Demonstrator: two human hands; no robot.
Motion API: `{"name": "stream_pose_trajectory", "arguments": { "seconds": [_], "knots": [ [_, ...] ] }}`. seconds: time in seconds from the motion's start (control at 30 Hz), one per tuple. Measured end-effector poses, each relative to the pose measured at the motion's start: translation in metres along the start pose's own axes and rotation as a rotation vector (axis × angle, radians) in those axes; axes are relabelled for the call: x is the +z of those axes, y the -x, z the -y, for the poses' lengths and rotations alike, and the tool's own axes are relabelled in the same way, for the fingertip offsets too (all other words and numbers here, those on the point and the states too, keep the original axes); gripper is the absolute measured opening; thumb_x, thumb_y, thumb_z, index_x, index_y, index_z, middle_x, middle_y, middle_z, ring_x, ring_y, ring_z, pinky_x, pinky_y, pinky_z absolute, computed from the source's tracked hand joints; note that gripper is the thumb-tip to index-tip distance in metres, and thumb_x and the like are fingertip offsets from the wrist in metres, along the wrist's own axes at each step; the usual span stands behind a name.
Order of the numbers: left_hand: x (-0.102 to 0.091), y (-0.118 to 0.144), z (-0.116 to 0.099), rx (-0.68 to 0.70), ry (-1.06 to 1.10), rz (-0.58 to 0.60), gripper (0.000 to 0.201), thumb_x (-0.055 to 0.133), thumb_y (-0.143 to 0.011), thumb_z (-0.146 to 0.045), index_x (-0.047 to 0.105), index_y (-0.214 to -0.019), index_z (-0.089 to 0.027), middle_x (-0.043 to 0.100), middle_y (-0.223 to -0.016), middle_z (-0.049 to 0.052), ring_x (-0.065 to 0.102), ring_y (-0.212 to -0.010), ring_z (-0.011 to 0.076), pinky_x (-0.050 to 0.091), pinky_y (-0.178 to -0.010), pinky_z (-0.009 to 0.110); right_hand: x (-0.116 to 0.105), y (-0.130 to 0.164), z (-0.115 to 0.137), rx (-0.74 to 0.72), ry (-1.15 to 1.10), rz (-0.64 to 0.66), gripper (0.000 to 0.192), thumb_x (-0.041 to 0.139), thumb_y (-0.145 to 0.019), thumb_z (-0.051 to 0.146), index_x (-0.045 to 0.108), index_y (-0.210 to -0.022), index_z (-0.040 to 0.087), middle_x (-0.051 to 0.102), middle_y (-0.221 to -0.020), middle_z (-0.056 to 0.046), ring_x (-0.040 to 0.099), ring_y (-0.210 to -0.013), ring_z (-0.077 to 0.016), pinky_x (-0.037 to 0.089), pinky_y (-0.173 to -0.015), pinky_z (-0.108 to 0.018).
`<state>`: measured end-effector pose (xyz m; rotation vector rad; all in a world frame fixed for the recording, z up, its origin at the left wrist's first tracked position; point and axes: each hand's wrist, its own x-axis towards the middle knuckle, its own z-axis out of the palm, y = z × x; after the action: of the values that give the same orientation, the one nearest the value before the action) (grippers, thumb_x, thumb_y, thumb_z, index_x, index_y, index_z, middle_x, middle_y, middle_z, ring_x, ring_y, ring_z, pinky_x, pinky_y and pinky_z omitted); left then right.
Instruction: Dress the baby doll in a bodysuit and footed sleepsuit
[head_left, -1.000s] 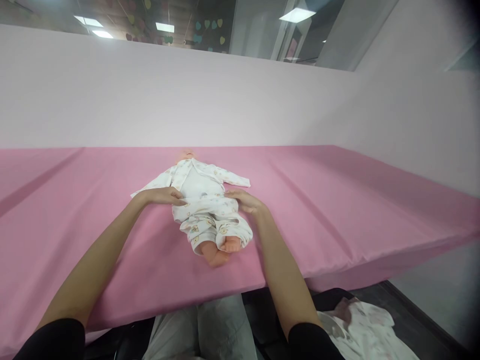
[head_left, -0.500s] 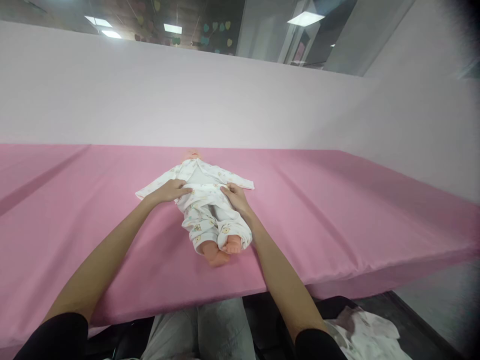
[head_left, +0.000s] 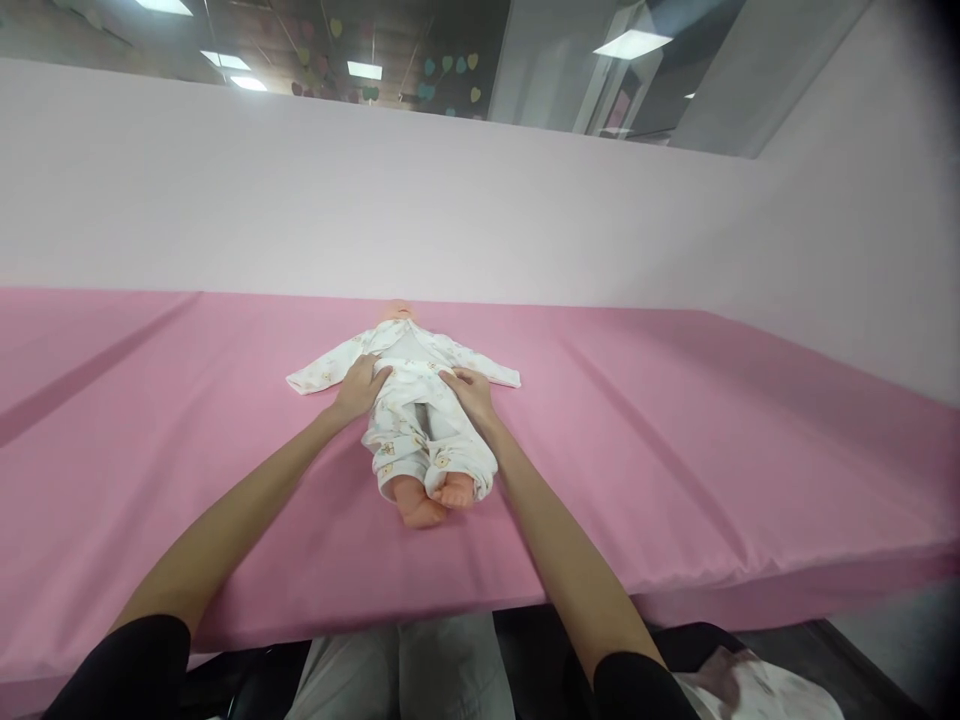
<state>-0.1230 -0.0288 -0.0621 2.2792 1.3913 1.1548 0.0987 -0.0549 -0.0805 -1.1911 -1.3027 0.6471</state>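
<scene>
A baby doll (head_left: 403,311) lies on its back with its feet towards me. It wears a white patterned long-sleeved top (head_left: 480,364), sleeves spread to both sides, and matching trousers (head_left: 416,400). The bare feet (head_left: 421,512) stick out of the trouser legs. My left hand (head_left: 361,386) grips the trousers' waist at the doll's left-hand side in view, thumb on top and fingertips partly hidden. At the opposite side of the waistband, my right hand (head_left: 471,393) pinches the cloth between thumb and fingers.
A pink sheet (head_left: 637,450) covers the table, its front edge just above my lap. A white wall (head_left: 450,210) with glass above stands behind. At the lower right, white printed cloth (head_left: 772,685) lies below table height beside a dark chair.
The view has shifted slightly. My left hand has turned, its fingers now pointing further up along the doll's side. The waistband sits a little higher; my right hand keeps its hold.
</scene>
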Motion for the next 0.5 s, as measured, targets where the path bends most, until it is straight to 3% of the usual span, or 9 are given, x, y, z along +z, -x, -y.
{"name": "stream_pose_trajectory", "arguments": {
  "seconds": [0.1,0.2,0.4,0.5],
  "knots": [
    [0.002,-0.005,0.004,-0.099,0.008,-0.06,0.024,0.048,-0.087,-0.038,0.038,-0.073,-0.021,0.048,-0.069,0.001,0.047,-0.07,0.0181,0.036,-0.067,0.031,0.003,-0.015,-0.001,0.038,0.162,-0.033,0.034,0.062,-0.066,0.051,0.06,-0.063,0.017,0.057,-0.066,0.001,0.05,-0.069,-0.0151,0.038,-0.066,-0.025],
    [0.002,-0.011,0.01,-0.18,0.075,-0.118,0.028,0.056,-0.081,-0.035,0.034,-0.068,-0.022,0.041,-0.061,-0.003,0.041,-0.061,0.0147,0.03,-0.06,0.028,0.007,-0.029,0.004,0.109,0.296,-0.074,0.032,0.065,-0.065,0.049,0.06,-0.061,0.018,0.057,-0.062,0.002,0.052,-0.065,-0.0154,0.036,-0.064,-0.025],
    [0.009,-0.03,0.016,-0.404,0.326,-0.21,0.025,0.064,-0.066,-0.033,0.045,-0.056,-0.019,0.052,-0.063,-0.002,0.049,-0.068,0.0162,0.032,-0.064,0.028,0.014,-0.041,0.011,0.196,0.437,-0.161,0.049,0.067,-0.068,0.048,0.034,-0.041,0.023,0.033,-0.043,0.005,0.043,-0.052,-0.0139,0.031,-0.055,-0.025],
    [0.018,-0.041,0.02,-0.489,0.427,-0.225,0.015,0.06,-0.062,-0.029,0.052,-0.054,-0.019,0.057,-0.063,0.0,0.053,-0.07,0.019,0.037,-0.066,0.03,0.016,-0.044,0.009,0.287,0.402,-0.142,0.052,0.067,-0.067,0.051,0.031,-0.041,0.024,0.034,-0.045,0.004,0.043,-0.053,-0.0145,0.034,-0.055,-0.025]
  ]
}}
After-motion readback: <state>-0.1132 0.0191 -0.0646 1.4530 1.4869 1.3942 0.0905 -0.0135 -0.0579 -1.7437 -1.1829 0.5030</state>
